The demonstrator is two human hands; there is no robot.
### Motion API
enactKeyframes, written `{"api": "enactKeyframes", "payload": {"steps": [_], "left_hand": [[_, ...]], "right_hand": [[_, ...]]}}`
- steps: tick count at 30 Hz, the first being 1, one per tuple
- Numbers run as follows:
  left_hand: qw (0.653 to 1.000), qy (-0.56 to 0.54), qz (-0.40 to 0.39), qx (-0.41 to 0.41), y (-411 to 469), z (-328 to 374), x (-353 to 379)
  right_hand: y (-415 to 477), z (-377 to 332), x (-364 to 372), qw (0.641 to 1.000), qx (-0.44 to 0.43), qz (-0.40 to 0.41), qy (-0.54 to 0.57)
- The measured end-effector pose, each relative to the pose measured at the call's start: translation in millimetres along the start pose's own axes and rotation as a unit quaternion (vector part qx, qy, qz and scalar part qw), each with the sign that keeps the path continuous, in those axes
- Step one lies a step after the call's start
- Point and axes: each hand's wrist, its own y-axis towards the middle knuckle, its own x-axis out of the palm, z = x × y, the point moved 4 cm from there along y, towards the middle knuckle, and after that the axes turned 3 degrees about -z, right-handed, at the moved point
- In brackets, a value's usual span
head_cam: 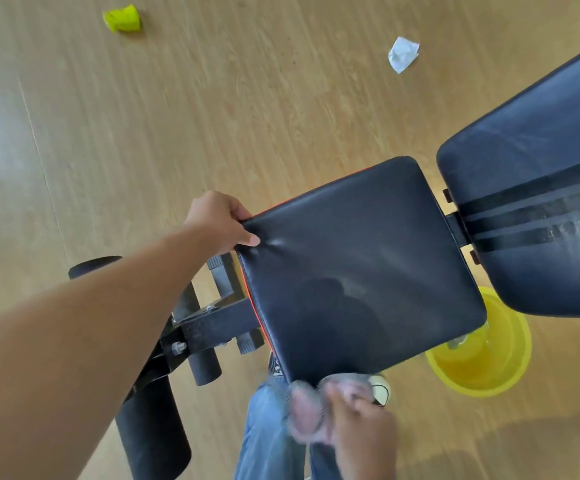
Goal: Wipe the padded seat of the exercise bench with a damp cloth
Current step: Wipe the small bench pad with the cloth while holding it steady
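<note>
The black padded seat of the exercise bench fills the middle of the head view, with a thin red trim along its left edge. My left hand grips the seat's far left corner, thumb pressed on top. My right hand is at the seat's near edge, blurred, closed around a bunched greyish cloth. The cloth sits just off the pad's near corner, above my jeans.
The bench's black backrest lies to the right. A yellow bucket with water stands on the wooden floor under the seat's right edge. Black frame and foam rollers are at the left. A yellow object and crumpled white paper lie farther away.
</note>
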Motion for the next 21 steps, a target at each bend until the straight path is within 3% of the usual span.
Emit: {"api": "enactKeyframes", "payload": {"steps": [2, 3, 5, 7, 9, 12, 15, 17, 19, 20, 21], "left_hand": [[1.0, 0.0, -0.001, -0.001, -1, 1, 0], [1.0, 0.0, -0.002, -0.001, -1, 1, 0], [1.0, 0.005, -0.002, 0.0, -2, 2, -1], [1.0, 0.012, 0.0, 0.0, -2, 1, -2], [1.0, 0.013, 0.005, 0.0, -2, 1, -2], [1.0, 0.017, 0.009, 0.004, -2, 1, -1], [1.0, 0.023, 0.007, 0.006, -2, 1, -1], [1.0, 0.023, 0.004, 0.006, -1, 0, -1], [1.0, 0.022, 0.009, 0.006, 1, 1, -2], [1.0, 0.026, 0.016, 0.006, 2, 1, -4], [0.999, 0.028, 0.025, 0.003, 3, 1, -5]], "right_hand": [[-23, -7, 19, 0.967, -0.188, -0.057, -0.16], [-32, -17, 22, 0.931, -0.308, -0.029, -0.195], [-51, -38, 28, 0.811, -0.544, -0.004, -0.215], [-54, -64, 37, 0.68, -0.67, -0.031, -0.297], [-43, -83, 44, 0.572, -0.693, -0.022, -0.439], [-21, -74, 48, 0.466, -0.657, -0.082, -0.587], [-13, -62, 47, 0.314, -0.662, -0.088, -0.675], [-9, -87, 61, 0.244, -0.663, -0.084, -0.703], [-11, -137, 86, 0.212, -0.659, -0.047, -0.72], [-12, -168, 95, 0.23, -0.666, -0.012, -0.709], [-13, -195, 100, 0.276, -0.667, 0.019, -0.691]]}}
